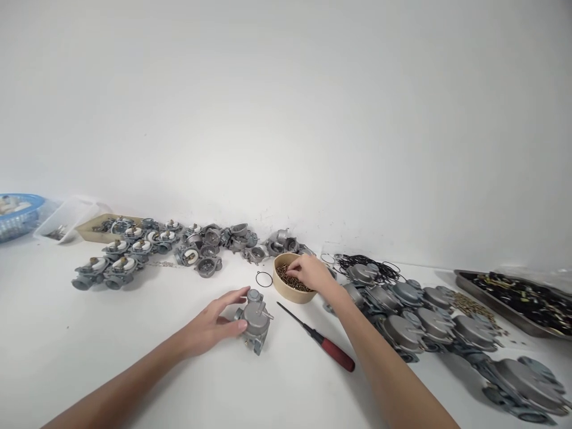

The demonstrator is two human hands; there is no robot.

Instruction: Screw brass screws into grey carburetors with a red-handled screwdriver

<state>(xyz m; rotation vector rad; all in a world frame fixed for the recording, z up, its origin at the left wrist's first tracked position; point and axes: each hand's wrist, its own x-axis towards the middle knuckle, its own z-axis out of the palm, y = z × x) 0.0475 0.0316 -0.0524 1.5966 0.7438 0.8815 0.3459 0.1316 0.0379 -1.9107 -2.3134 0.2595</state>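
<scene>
A grey metal carburetor (256,319) stands on the white table in front of me. My left hand (210,325) grips it from the left, thumb and fingers around its side. Further back, my right hand (310,271) reaches into a round tan bowl (292,294) of small brass-coloured screws (286,275). Its fingers are drawn together at the screws, and whatever lies between the fingertips is hidden. A screwdriver (333,350) with a red and black handle lies between the carburetor and my right forearm. Behind the carburetor, a thin black rubber ring (264,279) rests beside the bowl.
Carburetors with white floats (123,265) stand at left, near loose grey bowl covers (210,250). Covered carburetors (404,330) crowd the right side, by black rings (364,266) and a metal tray (513,310). A blue basket (20,223) sits far left. A wall rises behind.
</scene>
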